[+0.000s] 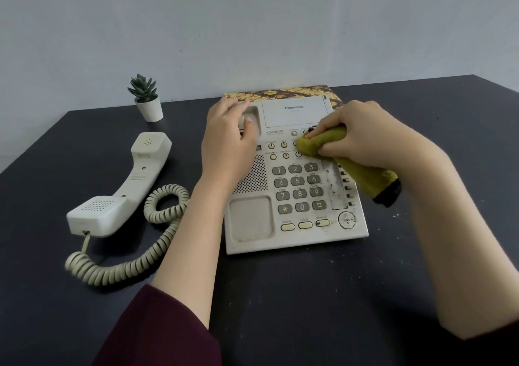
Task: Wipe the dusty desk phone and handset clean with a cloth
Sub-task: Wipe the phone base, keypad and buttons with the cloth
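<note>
A cream desk phone (297,236) with grey number keys lies in the middle of the dark desk, with dirt specks along its right side. My right hand (365,132) grips an olive-green cloth (362,177) and presses its bunched end onto the round buttons above the keypad. My left hand (227,135) rests on the phone's upper left part, fingers curled over the handset cradle. The cream handset (123,188) lies off the hook to the left of the phone, earpiece side up. Its coiled cord (134,264) loops across the desk to the phone.
A small potted succulent (146,98) stands at the back left of the dark desk (309,309). A patterned yellow-and-brown box (283,91) sits behind the phone against the pale wall. Dust crumbs lie scattered on the desk right of and in front of the phone.
</note>
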A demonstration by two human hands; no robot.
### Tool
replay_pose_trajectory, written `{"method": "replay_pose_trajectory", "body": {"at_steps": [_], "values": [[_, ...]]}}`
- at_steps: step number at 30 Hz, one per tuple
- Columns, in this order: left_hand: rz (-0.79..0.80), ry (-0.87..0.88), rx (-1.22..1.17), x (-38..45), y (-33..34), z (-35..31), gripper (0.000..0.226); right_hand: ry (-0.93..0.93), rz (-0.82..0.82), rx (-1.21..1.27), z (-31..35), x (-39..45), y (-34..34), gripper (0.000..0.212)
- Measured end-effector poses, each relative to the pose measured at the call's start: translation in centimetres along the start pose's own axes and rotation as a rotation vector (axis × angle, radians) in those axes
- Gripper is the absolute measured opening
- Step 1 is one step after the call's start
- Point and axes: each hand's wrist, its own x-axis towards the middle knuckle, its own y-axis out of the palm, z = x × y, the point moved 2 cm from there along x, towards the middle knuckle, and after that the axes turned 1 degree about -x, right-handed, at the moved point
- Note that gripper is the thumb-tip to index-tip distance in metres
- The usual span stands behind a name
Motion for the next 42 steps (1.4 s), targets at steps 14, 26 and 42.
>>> {"method": "replay_pose_trajectory", "body": {"at_steps": [14,26,42], "values": [[-0.012,0.012,0.009,-0.1,0.0,0.0,0.039,0.054,-0.168,-0.212,0.4,-0.2,0.2,0.019],[-0.014,0.021,0.017,0.0,0.1,0.1,0.039,-0.032,-0.246,-0.148,3.0,0.0,2.2,0.017],[-0.017,0.028,-0.001,0.0,0.1,0.1,0.039,-0.123,-0.306,-0.131,3.9,0.1,3.4,0.023]]}}
